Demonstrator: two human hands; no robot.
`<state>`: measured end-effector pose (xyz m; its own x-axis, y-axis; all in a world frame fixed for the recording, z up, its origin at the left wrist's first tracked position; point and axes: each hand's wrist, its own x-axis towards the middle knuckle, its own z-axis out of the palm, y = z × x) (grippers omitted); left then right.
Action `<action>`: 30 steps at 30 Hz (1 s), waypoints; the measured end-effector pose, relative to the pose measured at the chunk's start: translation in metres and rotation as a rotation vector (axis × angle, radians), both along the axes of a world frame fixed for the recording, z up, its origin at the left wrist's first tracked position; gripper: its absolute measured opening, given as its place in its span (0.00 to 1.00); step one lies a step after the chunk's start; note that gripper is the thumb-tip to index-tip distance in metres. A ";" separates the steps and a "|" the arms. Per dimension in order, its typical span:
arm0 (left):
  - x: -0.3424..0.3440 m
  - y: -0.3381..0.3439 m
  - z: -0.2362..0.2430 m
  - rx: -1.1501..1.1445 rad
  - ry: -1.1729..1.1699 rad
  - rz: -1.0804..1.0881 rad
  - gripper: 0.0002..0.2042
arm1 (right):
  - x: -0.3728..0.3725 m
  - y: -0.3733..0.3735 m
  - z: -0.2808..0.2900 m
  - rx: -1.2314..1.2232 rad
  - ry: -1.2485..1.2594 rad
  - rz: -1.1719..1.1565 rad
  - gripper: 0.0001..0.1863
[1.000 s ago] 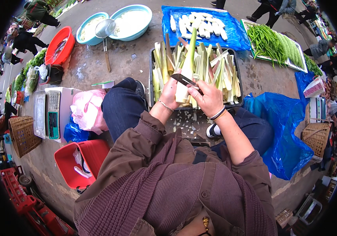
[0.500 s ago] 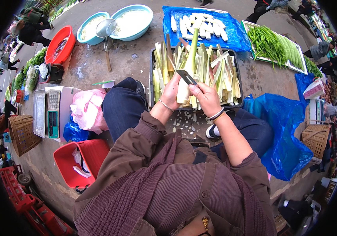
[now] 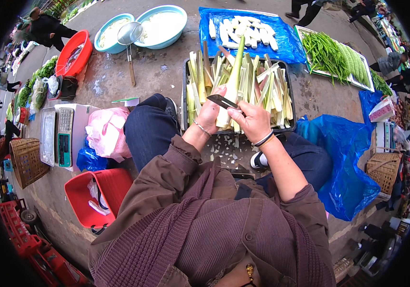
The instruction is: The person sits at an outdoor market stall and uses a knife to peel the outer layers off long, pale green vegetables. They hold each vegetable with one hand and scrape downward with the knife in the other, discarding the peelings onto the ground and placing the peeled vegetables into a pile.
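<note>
A long water bamboo shoot (image 3: 235,76), white at its thick near end and pale green toward its thin far end, is gripped in my left hand (image 3: 207,118). In my right hand (image 3: 256,123) is a small knife with a dark blade (image 3: 221,101), lying across the shoot with its tip pointing left over my left hand. The right thumb rests close to the shoot's thick end. Beneath both hands stands a black crate (image 3: 184,103) full of upright green and white husks (image 3: 200,79). Peeled white shoots (image 3: 247,32) lie beyond it on blue plastic sheeting (image 3: 284,45).
Two blue basins (image 3: 184,26) and a skimmer (image 3: 130,52) are at the far left, near a red basin (image 3: 86,50). Left of me are a scale (image 3: 64,136), a pink bag (image 3: 109,131) and a red bin (image 3: 83,205). A tray of green peppers (image 3: 327,57) sits far right.
The knife blade has swung flatter, its tip moving left and toward me. My right hand has shifted slightly with it. The left hand keeps hold of the shoot.
</note>
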<state>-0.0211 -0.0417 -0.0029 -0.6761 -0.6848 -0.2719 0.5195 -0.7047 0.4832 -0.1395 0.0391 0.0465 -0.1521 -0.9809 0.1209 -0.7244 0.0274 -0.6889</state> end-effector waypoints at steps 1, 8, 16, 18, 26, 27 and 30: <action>0.000 0.000 -0.001 -0.006 0.015 0.000 0.14 | 0.000 0.001 -0.002 -0.002 -0.056 -0.011 0.22; 0.002 -0.009 -0.016 0.098 0.027 0.026 0.19 | 0.000 0.005 -0.010 0.002 -0.478 0.039 0.21; 0.010 -0.014 -0.015 0.093 0.091 0.091 0.23 | -0.011 0.008 0.003 -0.033 -0.941 -0.048 0.17; 0.011 -0.014 -0.011 0.124 0.168 0.054 0.23 | -0.025 -0.002 -0.007 -0.059 -0.705 -0.153 0.08; 0.010 -0.009 -0.003 0.105 0.143 0.001 0.26 | -0.048 -0.007 -0.033 -0.011 -0.311 -0.462 0.17; 0.009 -0.008 -0.003 0.098 0.139 -0.001 0.26 | -0.040 -0.006 -0.030 -0.055 -0.495 -0.366 0.14; 0.005 -0.005 0.002 0.075 0.110 -0.021 0.23 | -0.011 -0.006 -0.013 -0.135 -0.482 -0.107 0.10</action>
